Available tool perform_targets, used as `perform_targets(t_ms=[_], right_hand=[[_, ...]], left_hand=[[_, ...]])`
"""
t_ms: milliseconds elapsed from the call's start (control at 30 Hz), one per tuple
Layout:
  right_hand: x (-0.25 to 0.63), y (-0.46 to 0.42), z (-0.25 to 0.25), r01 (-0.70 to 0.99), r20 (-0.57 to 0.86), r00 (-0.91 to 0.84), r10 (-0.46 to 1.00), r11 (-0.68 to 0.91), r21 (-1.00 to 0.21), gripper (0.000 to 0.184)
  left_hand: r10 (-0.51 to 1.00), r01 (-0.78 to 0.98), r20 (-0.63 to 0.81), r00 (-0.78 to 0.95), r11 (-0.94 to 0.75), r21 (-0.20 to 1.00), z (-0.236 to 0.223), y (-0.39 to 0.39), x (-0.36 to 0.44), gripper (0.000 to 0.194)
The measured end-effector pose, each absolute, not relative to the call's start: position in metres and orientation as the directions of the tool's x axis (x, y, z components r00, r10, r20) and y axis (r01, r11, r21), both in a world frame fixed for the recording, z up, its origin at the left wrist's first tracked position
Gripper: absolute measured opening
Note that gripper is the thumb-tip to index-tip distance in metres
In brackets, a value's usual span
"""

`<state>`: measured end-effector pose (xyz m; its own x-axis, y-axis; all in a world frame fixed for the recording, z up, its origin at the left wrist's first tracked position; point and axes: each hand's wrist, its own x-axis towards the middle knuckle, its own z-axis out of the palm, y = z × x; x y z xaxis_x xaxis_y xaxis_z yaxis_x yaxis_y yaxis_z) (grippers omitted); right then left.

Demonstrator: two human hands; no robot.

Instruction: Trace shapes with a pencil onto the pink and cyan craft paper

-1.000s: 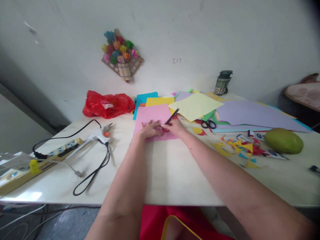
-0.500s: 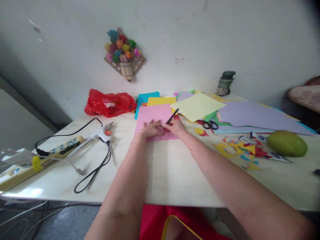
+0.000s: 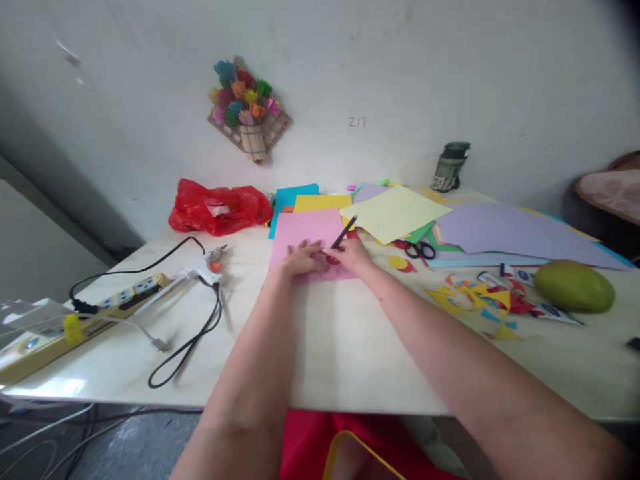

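A pink sheet of paper (image 3: 310,225) lies in front of me, with faint drawn lines along its near edge. Spread flat on it, my left hand (image 3: 303,258) presses near a small red paper piece (image 3: 332,260), partly hidden by fingers. My right hand (image 3: 354,255) is closed around a dark pencil (image 3: 345,231), its upper end leaning to the right and its tip down by the red piece. Whether the tip touches the paper is hard to see. Right of that hand lie yellow and red paper circles (image 3: 399,263) and black-handled scissors (image 3: 421,250).
On the left are a glue gun (image 3: 207,267), a power strip (image 3: 125,295) with cables, and a red plastic bag (image 3: 215,208). Coloured sheets (image 3: 510,227) cover the back right. Paper scraps (image 3: 465,297), glue tubes (image 3: 555,312) and a green mango (image 3: 575,287) lie on the right.
Almost nothing differs. Both hands stay in place on the pink sheet, and the pencil's upper end has shifted very slightly.
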<state>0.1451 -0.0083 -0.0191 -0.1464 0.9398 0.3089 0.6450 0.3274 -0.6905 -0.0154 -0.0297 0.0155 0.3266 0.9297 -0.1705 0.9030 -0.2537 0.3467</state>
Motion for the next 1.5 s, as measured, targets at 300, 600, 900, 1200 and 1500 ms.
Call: perform_targets(t_ms=[300, 600, 900, 1200, 1500], right_hand=[[0.1458, -0.0078, -0.0206, 0.637, 0.309, -0.14, 0.941, 0.324, -0.7, 0.031], [0.146, -0.0062, -0.0216, 0.639, 0.318, -0.118, 0.941, 0.317, -0.701, 0.031], [0.1463, -0.0069, -0.0208, 0.632, 0.329, -0.129, 0.935, 0.333, -0.699, 0.031], [0.1464, -0.0071, -0.02, 0.628, 0.316, -0.123, 0.941, 0.32, -0.709, 0.03], [0.1468, -0.0078, -0.0206, 0.626, 0.323, -0.128, 0.938, 0.329, -0.707, 0.029]], left_hand=[[0.926, 0.904, -0.172, 0.337, -0.267, 0.335, 0.0132, -0.0265, -0.0172, 0.078], [0.926, 0.904, -0.166, 0.34, -0.273, 0.329, 0.0137, -0.0274, -0.0171, 0.077], [0.925, 0.91, -0.168, 0.342, -0.281, 0.306, 0.013, -0.0269, -0.0182, 0.076], [0.921, 0.902, -0.166, 0.352, -0.286, 0.324, 0.0122, -0.0257, -0.0186, 0.077], [0.921, 0.906, -0.171, 0.35, -0.286, 0.313, 0.0146, -0.0276, -0.0176, 0.073]])
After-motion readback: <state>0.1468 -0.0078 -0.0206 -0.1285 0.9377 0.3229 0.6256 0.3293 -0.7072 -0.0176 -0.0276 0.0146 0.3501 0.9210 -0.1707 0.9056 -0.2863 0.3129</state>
